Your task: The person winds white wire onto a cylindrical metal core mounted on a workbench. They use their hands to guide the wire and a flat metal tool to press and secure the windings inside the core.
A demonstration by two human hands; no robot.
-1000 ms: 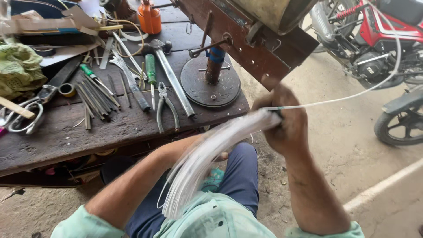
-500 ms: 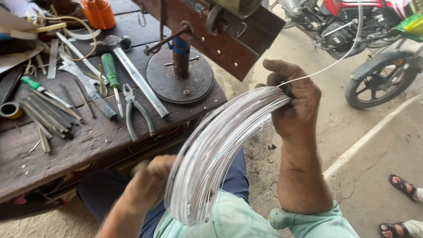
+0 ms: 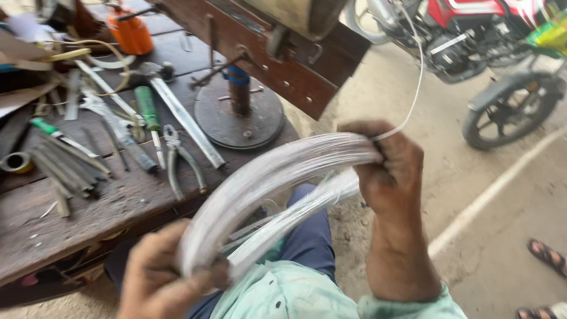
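Observation:
I hold a thick coil of pale wire [image 3: 260, 183] in front of my lap. My right hand [image 3: 390, 171] is closed around its upper right end, where a single strand [image 3: 413, 94] runs up and away toward the top of the view. My left hand [image 3: 162, 277] grips the coil's lower left end and is blurred. The coil arches between both hands, above my blue trousers and light green shirt.
A worn wooden bench [image 3: 88, 218] at left carries pliers [image 3: 180, 159], a green-handled screwdriver [image 3: 147, 112], files, a hammer and an orange can [image 3: 130, 32]. A round metal base with a post [image 3: 239, 112] stands under a rusty machine. A red motorcycle [image 3: 472, 41] is parked at right; a sandalled foot [image 3: 546, 254] shows nearby.
The coil has swung lower and flatter across my lap. My left hand has dropped toward the lower left, and the view has shifted slightly right over the bench.

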